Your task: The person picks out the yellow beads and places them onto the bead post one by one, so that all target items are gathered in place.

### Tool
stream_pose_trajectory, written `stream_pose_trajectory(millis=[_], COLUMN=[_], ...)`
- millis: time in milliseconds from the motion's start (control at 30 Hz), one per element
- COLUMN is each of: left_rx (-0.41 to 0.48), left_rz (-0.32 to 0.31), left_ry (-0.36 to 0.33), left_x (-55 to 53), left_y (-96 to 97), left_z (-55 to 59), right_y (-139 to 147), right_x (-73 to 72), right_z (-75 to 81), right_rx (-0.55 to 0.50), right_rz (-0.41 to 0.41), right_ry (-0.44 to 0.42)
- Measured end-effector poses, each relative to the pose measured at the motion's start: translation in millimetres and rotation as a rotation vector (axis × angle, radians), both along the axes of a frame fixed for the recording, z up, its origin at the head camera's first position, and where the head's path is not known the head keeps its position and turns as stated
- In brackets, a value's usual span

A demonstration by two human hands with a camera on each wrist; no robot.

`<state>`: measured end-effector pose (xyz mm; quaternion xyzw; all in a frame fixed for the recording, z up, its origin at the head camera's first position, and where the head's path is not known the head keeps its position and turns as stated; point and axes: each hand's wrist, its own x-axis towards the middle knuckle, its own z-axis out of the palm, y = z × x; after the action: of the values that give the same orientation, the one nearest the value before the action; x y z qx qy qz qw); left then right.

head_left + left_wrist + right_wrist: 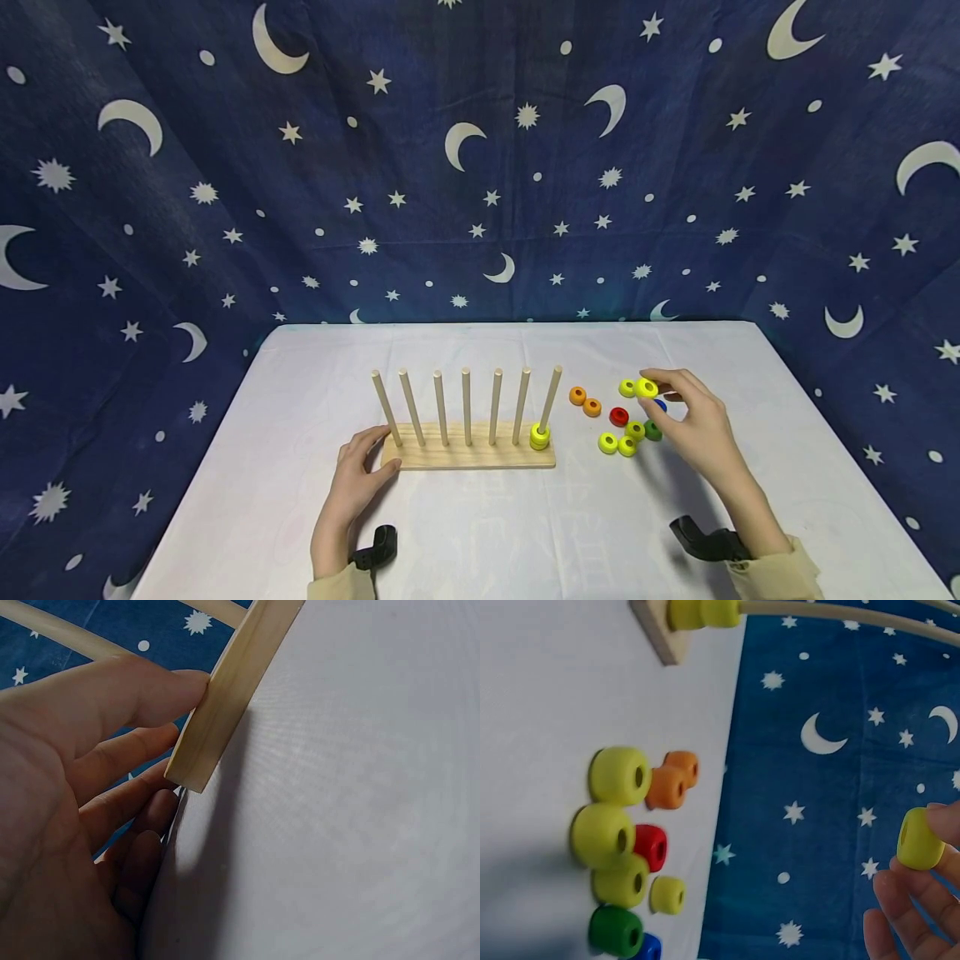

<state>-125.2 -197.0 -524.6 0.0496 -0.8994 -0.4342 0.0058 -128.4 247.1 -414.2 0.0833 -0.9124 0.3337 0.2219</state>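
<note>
A wooden peg board (465, 456) with several upright pegs lies on the white table. Two yellow beads (539, 437) are stacked on its rightmost peg. At the board's left end my left hand (358, 473) grips the edge, the thumb (176, 697) on the front side and the other fingers behind. Over the loose beads, my right hand (697, 425) pinches a yellow bead (919, 840) between thumb and fingers, lifted off the table. Below it lie several yellow beads (619, 775), a red bead (618, 417), a green bead (616, 931) and a partly hidden blue bead (661, 406).
Two orange beads (584, 402) sit between the board and the other loose beads. A dark blue cloth (420, 167) with moons and stars hangs behind the white table (480, 542). Black wrist mounts (708, 542) are on both forearms.
</note>
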Motion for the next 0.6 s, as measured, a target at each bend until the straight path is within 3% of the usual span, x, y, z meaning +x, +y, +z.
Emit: stream_pose_trajectory(millis=[200, 600], left_rx=[-0.011, 0.004], left_rz=[-0.009, -0.009], left_ry=[0.017, -0.018], left_x=[1.5, -0.4], left_y=[-0.5, -1.4], left_z=[1.2, 0.3], right_y=[-10.4, -25.4], right_x=[2.9, 7.3], right_z=[10.6, 23.4], right_rx=[-0.035, -0.06], right_rz=[0.022, 0.036], right_ry=[0.003, 0.007])
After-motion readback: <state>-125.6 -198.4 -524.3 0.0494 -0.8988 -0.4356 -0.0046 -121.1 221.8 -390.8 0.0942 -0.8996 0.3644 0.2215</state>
